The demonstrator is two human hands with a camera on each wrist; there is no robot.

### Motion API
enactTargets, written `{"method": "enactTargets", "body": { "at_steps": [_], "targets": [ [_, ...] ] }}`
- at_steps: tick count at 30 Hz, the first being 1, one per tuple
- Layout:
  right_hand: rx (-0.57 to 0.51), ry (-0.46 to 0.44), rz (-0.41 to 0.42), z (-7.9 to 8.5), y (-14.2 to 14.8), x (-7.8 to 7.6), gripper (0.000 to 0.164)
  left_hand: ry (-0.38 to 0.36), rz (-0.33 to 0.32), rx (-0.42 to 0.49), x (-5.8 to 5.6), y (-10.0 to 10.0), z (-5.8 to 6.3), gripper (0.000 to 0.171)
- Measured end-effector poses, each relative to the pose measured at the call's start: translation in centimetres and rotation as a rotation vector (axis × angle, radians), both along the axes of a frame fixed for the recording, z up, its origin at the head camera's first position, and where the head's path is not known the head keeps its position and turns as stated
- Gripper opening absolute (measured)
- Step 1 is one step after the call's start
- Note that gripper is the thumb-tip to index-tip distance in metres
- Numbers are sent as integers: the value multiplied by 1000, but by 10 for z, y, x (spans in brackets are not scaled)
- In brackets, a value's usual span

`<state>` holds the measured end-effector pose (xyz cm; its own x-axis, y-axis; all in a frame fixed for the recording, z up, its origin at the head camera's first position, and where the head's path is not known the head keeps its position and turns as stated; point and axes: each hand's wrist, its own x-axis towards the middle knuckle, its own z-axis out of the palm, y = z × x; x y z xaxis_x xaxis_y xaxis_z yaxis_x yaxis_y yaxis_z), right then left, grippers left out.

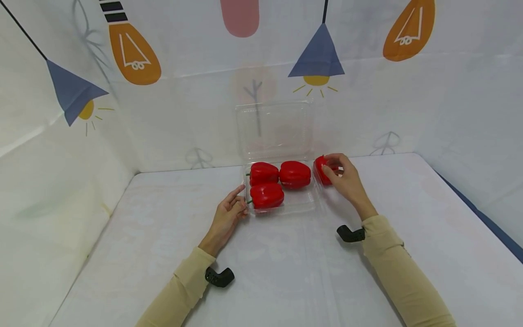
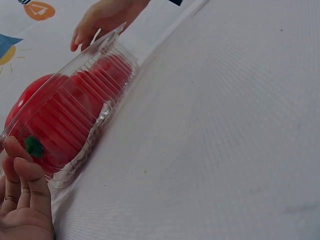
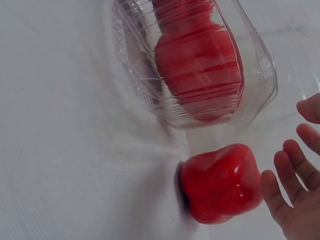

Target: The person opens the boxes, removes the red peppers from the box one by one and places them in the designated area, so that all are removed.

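A clear plastic clamshell box (image 1: pixel 286 210) stands on the table with its lid (image 1: pixel 273 129) raised at the back. Three red bell peppers lie in it: back left (image 1: pixel 263 173), back right (image 1: pixel 295 174), front left (image 1: pixel 266 195). A fourth red pepper (image 1: pixel 320 171) lies on the table just outside the box's right wall. My right hand (image 1: pixel 332 164) cups around this pepper; in the right wrist view its fingers (image 3: pixel 290 190) are spread a little apart from the pepper (image 3: pixel 220 182). My left hand (image 1: pixel 239 202) rests its loosely bent fingers (image 2: pixel 25 190) against the box's left front corner (image 2: pixel 95 125).
The table (image 1: pixel 286 272) is covered in white cloth, and printed white walls close it in at the back and both sides. The box's front right compartment holds nothing. A dark strip (image 1: pixel 490 227) runs along the right edge.
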<state>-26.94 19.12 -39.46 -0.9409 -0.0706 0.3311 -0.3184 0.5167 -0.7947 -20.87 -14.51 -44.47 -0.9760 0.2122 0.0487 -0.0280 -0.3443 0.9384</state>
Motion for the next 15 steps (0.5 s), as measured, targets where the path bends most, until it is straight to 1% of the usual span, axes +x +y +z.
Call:
{"method": "enactTargets", "body": {
  "at_steps": [5,10,13,15],
  "targets": [
    [16,35,49,-2,-3,0,37,12,1,-11,1,0,0,54],
    [41,49,96,-4,-7,-2,36,25,-5,-24,1,0,0,54],
    [40,56,120,-1,-11,1,35,27,-11,-29,0,-1,0,54],
    [30,67,147,5,-15,6,34,26,-14,-32,0,-1,-1,54]
  ]
}}
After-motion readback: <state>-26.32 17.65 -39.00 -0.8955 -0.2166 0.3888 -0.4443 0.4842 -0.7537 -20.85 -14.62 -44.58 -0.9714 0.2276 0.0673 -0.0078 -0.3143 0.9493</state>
